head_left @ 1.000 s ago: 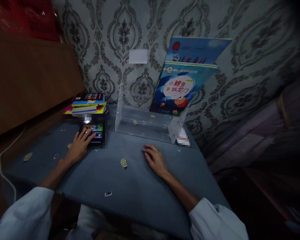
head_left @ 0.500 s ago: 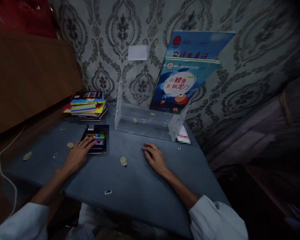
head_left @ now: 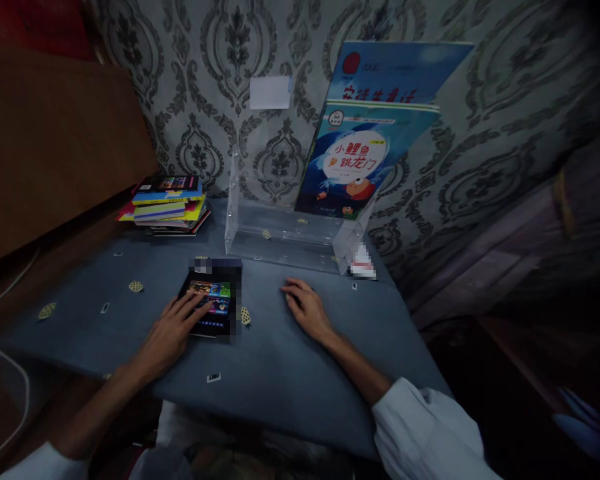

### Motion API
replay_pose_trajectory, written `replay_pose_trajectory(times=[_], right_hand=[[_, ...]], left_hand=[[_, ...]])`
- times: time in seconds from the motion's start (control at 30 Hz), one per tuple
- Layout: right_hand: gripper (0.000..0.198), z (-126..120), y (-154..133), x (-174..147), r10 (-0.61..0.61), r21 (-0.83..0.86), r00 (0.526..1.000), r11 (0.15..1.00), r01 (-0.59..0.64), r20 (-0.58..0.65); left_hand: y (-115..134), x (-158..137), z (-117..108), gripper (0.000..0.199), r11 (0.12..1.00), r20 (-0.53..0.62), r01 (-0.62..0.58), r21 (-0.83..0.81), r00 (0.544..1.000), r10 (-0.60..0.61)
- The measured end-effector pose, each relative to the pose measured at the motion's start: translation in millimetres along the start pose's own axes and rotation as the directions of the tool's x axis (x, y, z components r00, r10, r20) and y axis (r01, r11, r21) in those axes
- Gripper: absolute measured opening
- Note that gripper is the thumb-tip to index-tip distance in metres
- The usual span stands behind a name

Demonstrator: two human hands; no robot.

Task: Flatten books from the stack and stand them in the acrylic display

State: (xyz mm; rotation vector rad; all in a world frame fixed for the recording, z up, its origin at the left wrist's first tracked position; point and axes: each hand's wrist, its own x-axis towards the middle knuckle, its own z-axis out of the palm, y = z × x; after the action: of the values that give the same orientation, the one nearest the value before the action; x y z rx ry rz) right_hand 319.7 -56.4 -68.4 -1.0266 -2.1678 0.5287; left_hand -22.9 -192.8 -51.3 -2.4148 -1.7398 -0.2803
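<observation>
My left hand (head_left: 177, 327) lies flat with spread fingers on the lower left of a dark book (head_left: 215, 293), which rests on the cloth-covered table (head_left: 290, 373). Colourful small pictures show on the book's cover, and parts of it are blurred into blocks. My right hand (head_left: 306, 308) rests on the cloth to the right, its fingers loosely bent and apart, with nothing in it. Behind the hands stands a clear acrylic rack (head_left: 285, 250). At the rack's right end lean a blue picture book (head_left: 350, 163) with a red fish and a taller blue book (head_left: 395, 70) behind it.
A stack of books (head_left: 170, 207) sits at the table's back left. A white and red item (head_left: 363, 263), partly blurred, lies beside the rack's right end. Patterned wallpaper (head_left: 190, 93) with a white switch plate (head_left: 270, 92) rises behind. A white cable (head_left: 5, 357) hangs at the left.
My left hand has slid the dark book across the cloth to the right and toward me. The right hand stays in about the same place. The view has shifted slightly.
</observation>
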Motion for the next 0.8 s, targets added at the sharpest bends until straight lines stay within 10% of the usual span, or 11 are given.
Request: replay_pose_trajectory(times=[0.47, 0.8], right_hand=[[0.035, -10, 9, -1, 0.059, 0.002, 0.991, 0.998, -0.059, -0.122], [0.030, -14, 22, -5, 0.087, -0.027, 0.987, 0.995, -0.092, -0.133]], left_hand=[[101, 57, 14, 0.083, 0.911, 0.026, -0.283, -0.300, 0.952, 0.304], [79, 79, 2, 0.083, 0.815, 0.127, -0.379, -0.438, 0.872, 0.474]])
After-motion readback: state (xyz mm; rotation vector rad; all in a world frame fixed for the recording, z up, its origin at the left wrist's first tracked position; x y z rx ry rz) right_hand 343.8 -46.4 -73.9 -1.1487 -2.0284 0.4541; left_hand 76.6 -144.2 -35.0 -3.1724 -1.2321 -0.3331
